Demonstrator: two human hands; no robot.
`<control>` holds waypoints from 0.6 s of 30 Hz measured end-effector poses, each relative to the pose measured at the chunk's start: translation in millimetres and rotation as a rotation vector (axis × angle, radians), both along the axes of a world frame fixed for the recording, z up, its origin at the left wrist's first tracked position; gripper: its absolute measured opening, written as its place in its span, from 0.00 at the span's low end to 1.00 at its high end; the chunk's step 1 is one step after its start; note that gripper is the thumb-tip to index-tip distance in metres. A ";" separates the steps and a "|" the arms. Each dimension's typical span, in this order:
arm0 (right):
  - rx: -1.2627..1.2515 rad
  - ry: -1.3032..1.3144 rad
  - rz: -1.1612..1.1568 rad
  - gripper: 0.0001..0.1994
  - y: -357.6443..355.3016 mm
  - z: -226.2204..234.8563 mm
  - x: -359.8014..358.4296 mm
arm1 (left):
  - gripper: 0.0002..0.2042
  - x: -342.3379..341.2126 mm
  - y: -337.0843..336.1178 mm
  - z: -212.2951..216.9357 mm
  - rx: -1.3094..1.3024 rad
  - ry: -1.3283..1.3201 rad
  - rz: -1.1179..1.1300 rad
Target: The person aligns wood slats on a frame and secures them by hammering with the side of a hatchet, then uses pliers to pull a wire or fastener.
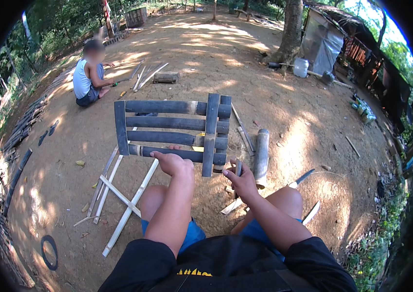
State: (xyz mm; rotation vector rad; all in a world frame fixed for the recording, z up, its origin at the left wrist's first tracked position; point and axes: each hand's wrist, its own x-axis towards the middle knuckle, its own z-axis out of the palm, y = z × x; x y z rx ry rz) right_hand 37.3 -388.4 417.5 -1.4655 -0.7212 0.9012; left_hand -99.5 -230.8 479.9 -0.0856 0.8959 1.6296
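A frame of dark bamboo slats (pixel 165 122), several long slats joined by upright pieces, is held up in front of me. My left hand (pixel 174 164) is closed round its lowest slat, thumb on the near side and fingertips showing above the slat. Just right of the frame's lower right corner is my right hand (pixel 243 184), pinching a short dark stick (pixel 238 168) that stands upright in its fingers. The thumb of that hand is close to the slat ends; whether it touches them I cannot tell.
A thick bamboo tube (pixel 261 158) stands beyond my right hand. Two blades (pixel 305 176) lie by my right knee. Pale bamboo strips (pixel 131 210) cross on the ground at left. A person (pixel 88 78) sits further off, near a short log (pixel 166 77).
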 end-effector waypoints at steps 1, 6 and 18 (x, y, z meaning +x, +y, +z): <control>-0.006 -0.002 -0.001 0.36 0.1 -0.3 -0.3 | 0.31 0.0 1.8 -0.9 -0.002 0.004 0.005; -0.018 -0.027 -0.009 0.35 -0.6 -5.6 0.9 | 0.31 0.2 4.5 -2.2 -0.018 -0.005 0.001; -0.095 -0.017 -0.023 0.30 -14.8 -23.5 0.3 | 0.33 -2.8 -1.9 19.3 0.239 -0.073 0.031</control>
